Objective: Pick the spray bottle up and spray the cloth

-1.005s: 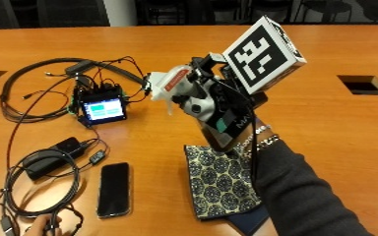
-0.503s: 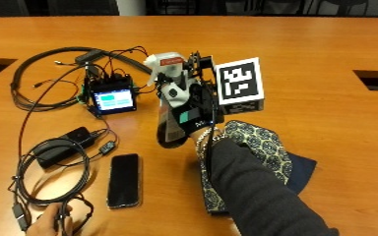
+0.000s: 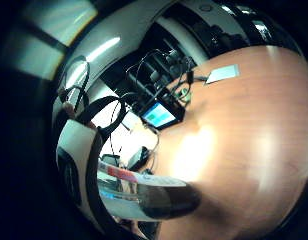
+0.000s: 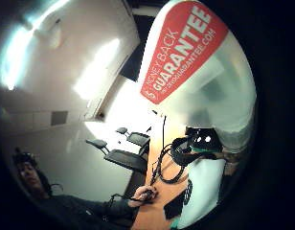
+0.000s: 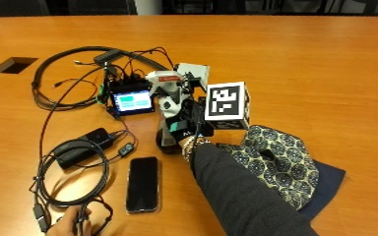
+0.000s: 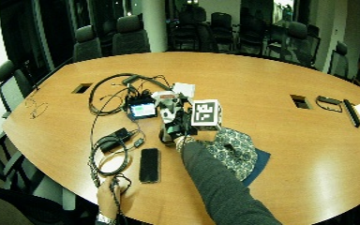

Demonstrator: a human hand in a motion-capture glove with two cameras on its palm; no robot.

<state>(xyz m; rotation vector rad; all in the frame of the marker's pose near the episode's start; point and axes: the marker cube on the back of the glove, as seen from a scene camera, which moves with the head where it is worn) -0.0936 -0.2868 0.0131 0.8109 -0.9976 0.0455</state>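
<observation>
Gloved right hand point(image 5: 184, 129) had fingers wrapped round the spray bottle point(image 5: 167, 101), standing on the table point(image 5: 320, 59) left of the patterned cloth point(image 5: 277, 157). Risk: nozzle faced the screen device point(image 5: 131, 102); mist could wet electronics.

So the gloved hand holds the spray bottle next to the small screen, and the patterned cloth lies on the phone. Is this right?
Not quite. The right hand does hold the spray bottle beside the small screen, but the patterned cloth does not lie on the phone. In the outside view the cloth lies on the table on the far side of the sleeve, apart from the phone.
</observation>
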